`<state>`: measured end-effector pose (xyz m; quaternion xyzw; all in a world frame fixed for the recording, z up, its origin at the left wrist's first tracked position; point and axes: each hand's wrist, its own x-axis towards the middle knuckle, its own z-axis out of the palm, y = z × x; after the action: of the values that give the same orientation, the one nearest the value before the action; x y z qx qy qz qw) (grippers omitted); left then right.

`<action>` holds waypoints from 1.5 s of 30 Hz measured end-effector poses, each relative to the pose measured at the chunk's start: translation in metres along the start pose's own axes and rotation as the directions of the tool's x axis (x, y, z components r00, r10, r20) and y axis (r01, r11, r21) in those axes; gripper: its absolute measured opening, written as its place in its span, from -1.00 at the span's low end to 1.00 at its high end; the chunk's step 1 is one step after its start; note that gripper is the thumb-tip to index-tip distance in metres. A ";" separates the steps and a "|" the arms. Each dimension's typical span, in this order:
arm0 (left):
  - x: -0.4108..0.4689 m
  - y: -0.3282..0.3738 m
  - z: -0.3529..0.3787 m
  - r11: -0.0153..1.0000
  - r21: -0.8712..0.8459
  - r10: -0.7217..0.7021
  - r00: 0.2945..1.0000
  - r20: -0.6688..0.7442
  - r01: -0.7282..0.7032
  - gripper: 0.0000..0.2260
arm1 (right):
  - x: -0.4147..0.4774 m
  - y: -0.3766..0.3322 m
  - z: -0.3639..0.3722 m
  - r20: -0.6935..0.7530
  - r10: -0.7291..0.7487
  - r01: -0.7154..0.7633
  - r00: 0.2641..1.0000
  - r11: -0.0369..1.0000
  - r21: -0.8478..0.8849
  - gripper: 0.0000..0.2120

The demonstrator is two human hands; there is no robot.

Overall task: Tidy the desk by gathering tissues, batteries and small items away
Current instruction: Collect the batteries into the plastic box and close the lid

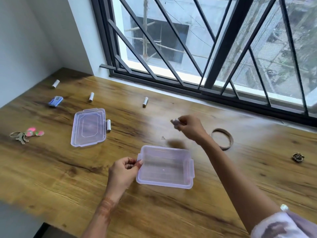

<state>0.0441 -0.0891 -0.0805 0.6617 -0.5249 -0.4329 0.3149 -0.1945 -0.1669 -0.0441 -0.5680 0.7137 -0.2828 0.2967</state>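
Wad [175, 122] in right hand [190, 126]

Desk [51, 169]: brown woodgrain. Container [165, 167] by left hand [122, 170]: clear, lilac-tinted. Key tags [34, 132], far left: pink and green. Sleeve [284, 225]: pale lilac print.

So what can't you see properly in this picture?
- Head view: the small thing pinched in the right hand is motion-blurred and partly covered by fingers, so I cannot tell what it is.
- The dark lump at far right is too small to identify.
- The blue item has unreadable markings.
- The right sleeve is cut off by the frame edge.
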 end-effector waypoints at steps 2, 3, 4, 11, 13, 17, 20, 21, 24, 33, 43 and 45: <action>0.002 0.000 -0.001 1.000 0.006 -0.016 1.000 0.002 0.016 -0.84 | -0.033 -0.020 0.006 0.122 -0.139 0.139 0.983 0.990 0.010 -0.89; 0.002 0.000 -0.001 1.000 0.010 -0.021 1.000 0.005 0.021 -0.82 | -0.048 -0.027 0.011 0.183 -0.191 0.198 0.964 0.980 -0.019 -0.90; 0.003 0.000 -0.002 1.000 0.011 -0.024 1.000 0.008 0.024 -0.81 | -0.061 -0.032 0.017 0.248 -0.218 0.237 0.944 0.970 -0.050 -0.89; 0.000 0.008 -0.004 0.996 0.091 -0.008 1.000 0.000 0.008 -0.79 | -0.094 -0.022 0.067 0.436 -0.113 0.247 0.893 0.933 -0.263 -0.94; 0.001 0.008 -0.004 0.996 0.086 -0.008 1.000 0.009 0.008 -0.78 | -0.094 -0.021 0.071 0.428 -0.094 0.231 0.899 0.931 -0.281 -0.84; 0.003 0.005 -0.005 0.998 0.062 -0.011 1.000 0.018 0.010 -0.77 | -0.094 -0.024 0.073 0.405 -0.096 0.228 0.909 0.929 -0.290 -0.83; 0.002 0.005 -0.004 0.999 0.047 -0.008 1.000 0.026 0.006 -0.79 | -0.096 -0.027 0.072 0.369 -0.102 0.206 0.924 0.945 -0.256 -0.78; 0.002 0.005 -0.004 0.999 0.050 -0.006 1.000 0.028 0.005 -0.79 | -0.096 -0.028 0.073 0.351 -0.109 0.204 0.930 0.948 -0.246 -0.76; 0.003 0.005 -0.004 0.999 0.043 -0.006 1.000 0.028 0.005 -0.79 | -0.097 -0.030 0.074 0.319 -0.154 0.230 0.935 0.949 -0.215 -0.73; 0.021 0.009 -0.014 0.990 0.068 -0.136 0.970 0.203 0.125 -0.75 | -0.043 -0.056 0.057 0.065 -0.284 0.287 0.957 0.957 -0.050 -0.81; 0.034 0.004 -0.013 0.981 0.003 -0.185 0.934 0.305 0.193 -0.73 | 0.106 -0.055 0.092 0.075 -0.184 0.197 0.980 0.948 -0.249 -0.57; 0.033 0.002 -0.011 0.982 0.007 -0.184 0.945 0.270 0.189 -0.74 | 0.121 -0.051 0.101 0.113 -0.196 0.223 0.974 0.916 -0.335 -0.58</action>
<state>0.0555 -0.1221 -0.0824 0.6404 -0.4937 -0.5516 0.2045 -0.1078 -0.3015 -0.0860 -0.6949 0.6752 -0.1611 0.1879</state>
